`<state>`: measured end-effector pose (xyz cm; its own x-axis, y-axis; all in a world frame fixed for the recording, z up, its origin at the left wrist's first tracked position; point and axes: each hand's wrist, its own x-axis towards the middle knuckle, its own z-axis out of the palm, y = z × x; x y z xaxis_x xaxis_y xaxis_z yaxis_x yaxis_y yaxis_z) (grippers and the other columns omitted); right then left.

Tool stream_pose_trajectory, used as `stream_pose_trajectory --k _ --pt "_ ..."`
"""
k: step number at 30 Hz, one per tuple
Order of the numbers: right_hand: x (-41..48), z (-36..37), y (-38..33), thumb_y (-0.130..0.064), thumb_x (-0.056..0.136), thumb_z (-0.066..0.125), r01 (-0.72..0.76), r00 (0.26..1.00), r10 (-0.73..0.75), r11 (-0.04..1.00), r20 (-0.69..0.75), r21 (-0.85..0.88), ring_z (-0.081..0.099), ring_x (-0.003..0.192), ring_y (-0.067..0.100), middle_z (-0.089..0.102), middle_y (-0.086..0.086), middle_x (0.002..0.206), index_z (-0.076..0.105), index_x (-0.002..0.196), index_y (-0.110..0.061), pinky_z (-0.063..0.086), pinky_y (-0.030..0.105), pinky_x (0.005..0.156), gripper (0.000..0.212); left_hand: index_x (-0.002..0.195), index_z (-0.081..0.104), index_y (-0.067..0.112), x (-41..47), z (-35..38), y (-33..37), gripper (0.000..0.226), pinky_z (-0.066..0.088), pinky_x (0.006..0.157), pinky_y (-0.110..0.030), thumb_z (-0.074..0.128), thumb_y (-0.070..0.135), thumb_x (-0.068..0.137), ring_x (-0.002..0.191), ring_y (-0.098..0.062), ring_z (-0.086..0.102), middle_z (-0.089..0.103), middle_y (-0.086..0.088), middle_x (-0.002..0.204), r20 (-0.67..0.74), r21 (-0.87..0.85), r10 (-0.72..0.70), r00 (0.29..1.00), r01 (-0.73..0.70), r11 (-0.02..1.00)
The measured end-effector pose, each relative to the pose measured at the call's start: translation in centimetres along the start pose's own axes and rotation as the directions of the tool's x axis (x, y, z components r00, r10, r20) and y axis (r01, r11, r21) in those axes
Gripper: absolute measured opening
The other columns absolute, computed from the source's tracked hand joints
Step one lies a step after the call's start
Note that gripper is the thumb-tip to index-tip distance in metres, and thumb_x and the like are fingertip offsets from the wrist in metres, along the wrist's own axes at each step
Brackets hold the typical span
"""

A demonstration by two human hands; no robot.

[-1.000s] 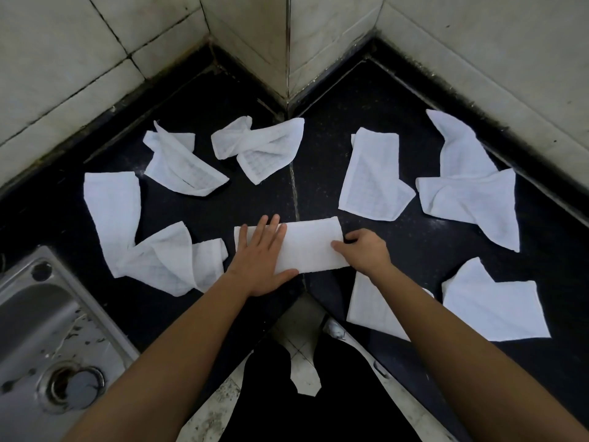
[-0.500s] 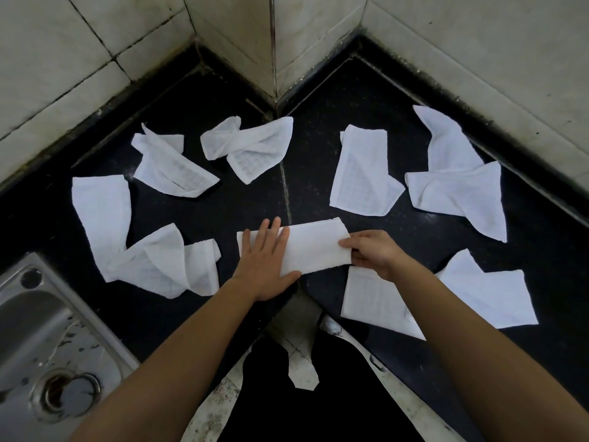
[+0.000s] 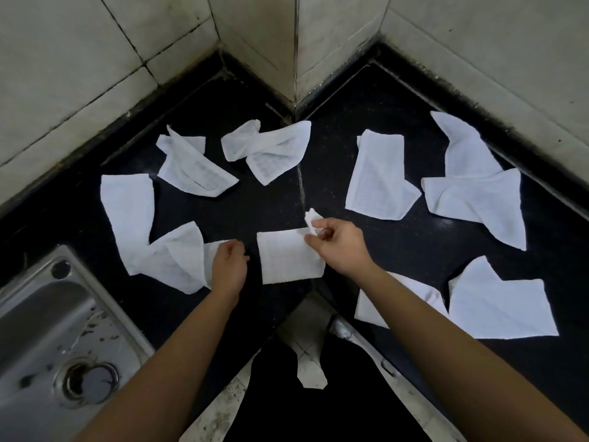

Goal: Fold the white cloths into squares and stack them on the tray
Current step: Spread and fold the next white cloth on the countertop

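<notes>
Where tiled walls meet, cloths strew the black counter.

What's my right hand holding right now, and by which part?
The right hand pinches the folded white cloth by its far right corner, which stands up off the black counter.

A flat cloth near the right hand is partly under its forearm. The sink left of the left hand is cut off.
</notes>
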<state>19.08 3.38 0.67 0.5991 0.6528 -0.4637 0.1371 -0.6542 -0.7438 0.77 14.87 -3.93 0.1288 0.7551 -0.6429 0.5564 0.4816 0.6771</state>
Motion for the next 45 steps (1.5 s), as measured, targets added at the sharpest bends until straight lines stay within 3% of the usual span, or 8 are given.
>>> stream_pose_trajectory --k 10,15,24,27,30,33,37,45 --pt "0.2 8.5 -1.4 -0.025 0.092 0.065 0.127 0.983 -0.087 0.958 0.161 -0.258 0.062 0.101 0.016 0.07 0.003 0.105 0.063 0.131 -0.012 0.04 0.019 0.078 0.04 0.141 0.046 0.007 1.0 -2.7 0.8 0.044 0.05 0.092 -0.037 0.041 0.033 0.105 0.111 -0.02 0.062 0.06 -0.012 0.128 0.175 -0.296 -0.167 0.97 0.214 0.931" --pt "0.2 9.0 -1.2 -0.024 0.092 0.066 0.158 0.975 -0.102 0.942 0.195 -0.297 0.06 0.087 0.019 0.068 0.008 0.092 0.068 0.103 -0.005 0.041 0.024 0.07 0.022 0.138 0.048 0.008 1.0 -2.8 0.6 0.043 0.05 0.085 -0.034 0.04 0.034 0.105 0.106 -0.017 0.063 0.063 -0.007 0.117 0.186 -0.291 -0.156 0.97 0.206 0.934" --pt "-0.4 8.9 -1.0 -0.031 0.094 0.067 0.25 0.924 -0.136 0.922 0.357 -0.295 0.061 0.102 0.021 0.064 0.008 0.11 0.057 0.138 -0.009 0.048 0.029 0.092 0.05 0.121 0.052 0.013 1.1 -3.0 0.7 0.028 0.052 0.083 -0.035 0.043 0.033 0.104 0.106 -0.02 0.064 0.063 -0.009 0.115 0.194 -0.3 -0.156 0.969 0.21 0.931" --pt "-0.6 8.6 -0.7 -0.027 0.099 0.059 0.26 0.9 -0.136 0.93 0.414 -0.26 0.061 0.107 0.022 0.063 0.008 0.118 0.054 0.143 -0.011 0.047 0.03 0.098 0.047 0.126 0.052 0.012 1.1 -2.8 0.9 0.03 0.052 0.084 -0.035 0.041 0.03 0.105 0.105 -0.019 0.064 0.063 -0.009 0.115 0.185 -0.243 -0.151 0.971 0.194 0.95" --pt "-0.9 6.9 0.7 -0.016 0.1 0.054 0.34 0.931 -0.296 0.916 0.214 -0.212 0.064 0.098 0.021 0.065 0.007 0.113 0.065 0.13 -0.013 0.053 0.034 0.09 0.032 0.131 0.052 0.014 0.7 -2.5 0.3 0.031 0.052 0.09 -0.036 0.043 0.025 0.104 0.103 -0.018 0.063 0.061 -0.008 0.122 0.097 0.075 0.053 0.994 -0.06 0.995" --pt "-0.6 5.1 3.5 -0.02 0.101 0.051 0.489 0.853 -0.516 0.736 0.08 -0.468 0.06 0.112 0.029 0.059 0.012 0.131 0.06 0.134 -0.011 0.054 0.045 0.093 0.036 0.144 0.043 0.013 -0.2 -2.0 -0.7 0.043 0.04 0.107 -0.037 0.045 0.025 0.102 0.129 -0.023 0.046 0.041 -0.01 0.148 0.263 0.526 0.503 0.823 -0.56 0.641" --pt "0.4 3.8 5.8 -0.064 0.1 0.021 0.511 0.849 -0.379 0.414 0.368 -0.754 0.011 0.153 0.038 0.007 0.019 0.167 0.015 0.16 -0.016 0.015 0.053 0.121 0.077 0.157 -0.006 0.013 0.0 -0.9 -2.1 0.077 0.008 0.121 -0.05 0.01 0.058 0.098 0.152 -0.022 -0.012 -0.017 -0.006 0.165 0.617 0.714 0.415 0.669 -0.697 0.062" --pt "2.0 3.7 7.1 -0.086 0.08 -0.002 0.489 0.871 -0.231 0.329 0.433 -0.808 -0.011 0.152 0.041 -0.015 0.021 0.165 -0.017 0.156 -0.027 -0.003 0.057 0.121 0.097 0.15 -0.027 0.016 2.3 -1.1 -3.4 0.096 -0.005 0.121 -0.052 -0.007 0.078 0.079 0.149 -0.021 -0.022 -0.031 -0.003 0.16 0.654 0.741 0.315 0.687 -0.666 -0.087"
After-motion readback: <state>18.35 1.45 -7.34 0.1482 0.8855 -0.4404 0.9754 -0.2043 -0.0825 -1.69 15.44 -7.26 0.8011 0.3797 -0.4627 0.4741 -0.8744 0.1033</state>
